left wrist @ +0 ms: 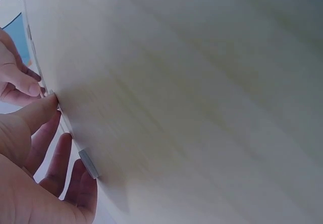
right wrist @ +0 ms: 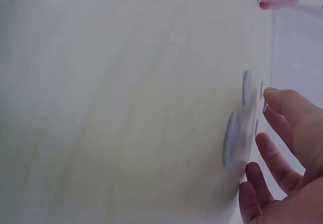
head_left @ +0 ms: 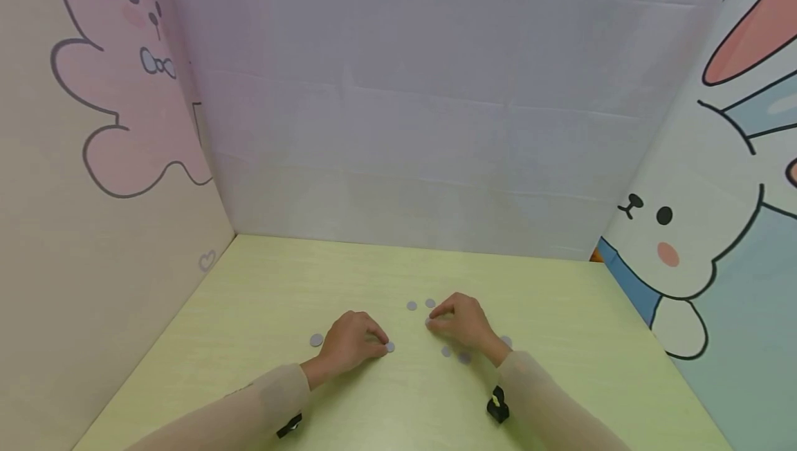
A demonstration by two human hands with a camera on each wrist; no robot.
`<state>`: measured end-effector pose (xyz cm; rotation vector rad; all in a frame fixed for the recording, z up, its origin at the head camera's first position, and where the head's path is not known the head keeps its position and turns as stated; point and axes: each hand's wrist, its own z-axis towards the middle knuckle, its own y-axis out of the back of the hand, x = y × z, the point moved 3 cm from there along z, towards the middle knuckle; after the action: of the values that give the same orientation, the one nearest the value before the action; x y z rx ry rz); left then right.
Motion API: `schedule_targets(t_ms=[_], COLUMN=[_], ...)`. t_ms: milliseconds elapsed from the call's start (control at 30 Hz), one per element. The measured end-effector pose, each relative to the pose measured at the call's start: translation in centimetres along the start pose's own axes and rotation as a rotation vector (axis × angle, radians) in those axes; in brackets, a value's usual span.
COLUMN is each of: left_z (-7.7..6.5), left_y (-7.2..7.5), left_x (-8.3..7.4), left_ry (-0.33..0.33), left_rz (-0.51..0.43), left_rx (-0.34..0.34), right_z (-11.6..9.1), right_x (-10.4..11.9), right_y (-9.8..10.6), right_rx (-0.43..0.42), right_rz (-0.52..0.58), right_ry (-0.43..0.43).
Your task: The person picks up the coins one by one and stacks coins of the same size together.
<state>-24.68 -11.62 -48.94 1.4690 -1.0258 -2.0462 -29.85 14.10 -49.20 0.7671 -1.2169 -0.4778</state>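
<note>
Small round silver-grey coins lie spread on the table. My left hand point(head_left: 351, 342) pinches one coin point(head_left: 390, 347) between thumb and forefinger, low at the table top. Ahead and to the right, my right hand point(head_left: 462, 321) holds another coin point(head_left: 428, 323) in its fingertips; only part of that coin shows. Two coins, one on the left point(head_left: 412, 306) and one on the right point(head_left: 430, 303), lie just beyond the right fingers. Below the right hand are a small coin point(head_left: 445, 352) and a larger coin point(head_left: 464, 357). In the left wrist view, a coin point(left wrist: 89, 164) appears edge-on beside the curled outer fingers.
One coin point(head_left: 317, 340) lies left of my left hand, and another coin point(head_left: 506, 342) is partly hidden by the right wrist. The pale yellow table point(head_left: 299, 264) is bounded by a plain back sheet point(head_left: 405, 126) and side panels with cartoon animals.
</note>
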Motion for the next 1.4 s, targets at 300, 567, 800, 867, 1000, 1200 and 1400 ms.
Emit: schedule_targets(t_ms=[300, 567, 800, 867, 1000, 1200, 1400], left_z=[0.2, 0.1, 0.0, 0.0, 0.0, 0.0, 0.1], left_y=[0.0, 0.1, 0.0, 0.0, 0.0, 0.0, 0.0], left_x=[0.0, -0.1, 0.1, 0.1, 0.1, 0.1, 0.3], left_ry=[0.018, 0.018, 0.005, -0.004, -0.012, -0.009, -0.022], left_rz=[0.016, 0.016, 0.016, 0.018, 0.015, 0.016, 0.032], left_rx=[0.001, 0.011, 0.002, 0.002, 0.005, 0.002, -0.006], right_z=[-0.8, -1.0, -1.1, -1.1, -1.1, -1.2, -1.1], right_x=[1.9, 3.4, 4.6, 4.9, 5.4, 5.7, 5.8], right_y=[-1.0, -2.6, -3.7, -4.0, -4.3, -4.6, -4.8], right_rx=[0.064, 0.116, 0.143, 0.147, 0.151, 0.145, 0.138], right_rz=[0.031, 0.048, 0.077, 0.077, 0.062, 0.043, 0.044], right_ry=[0.100, 0.175, 0.206, 0.214, 0.216, 0.212, 0.213])
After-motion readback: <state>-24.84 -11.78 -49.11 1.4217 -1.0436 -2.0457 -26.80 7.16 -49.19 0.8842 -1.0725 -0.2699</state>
